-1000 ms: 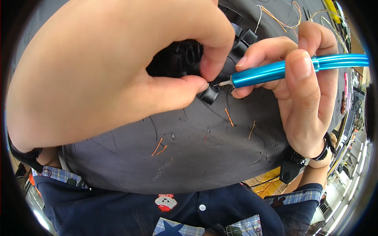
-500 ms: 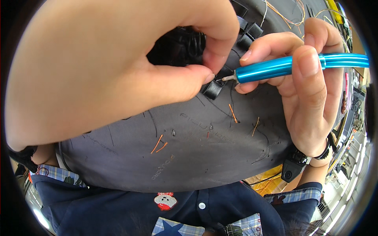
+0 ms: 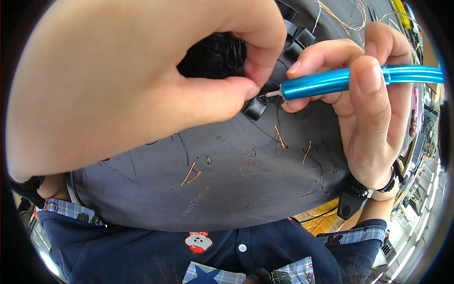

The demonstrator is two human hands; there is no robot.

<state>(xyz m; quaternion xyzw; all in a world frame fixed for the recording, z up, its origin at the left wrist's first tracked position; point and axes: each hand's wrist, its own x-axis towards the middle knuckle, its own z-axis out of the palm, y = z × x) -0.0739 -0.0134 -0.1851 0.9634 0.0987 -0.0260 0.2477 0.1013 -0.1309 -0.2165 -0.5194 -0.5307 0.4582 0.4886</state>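
My left hand [image 3: 189, 99] is closed in a pinch, thumb and index finger meeting at a small black shiny ribbon bow [image 3: 255, 108]. The fingertips cover part of that bow, and a dark crumpled shiny mass shows through the gap of the hand. From the right, my right hand [image 3: 369, 99] grips a shiny blue pen-shaped tool [image 3: 317, 85] with a thin pale tip [image 3: 272, 94]. The tip points left and ends beside my left thumb, at the bow. Whether it touches the bow or thread there I cannot tell.
Dark grey fabric [image 3: 227, 199] spreads below my hands, with several orange thread snips [image 3: 189, 173] and black thread ends on it. More black bows [image 3: 300, 39] run up and away. Loose threads [image 3: 347, 21] lie at the far right. A blue cord [image 3: 416, 74] trails right from the tool.
The blue tool has shifted very slightly left, its tip still beside my left thumb. Both hands otherwise keep their place and grip.
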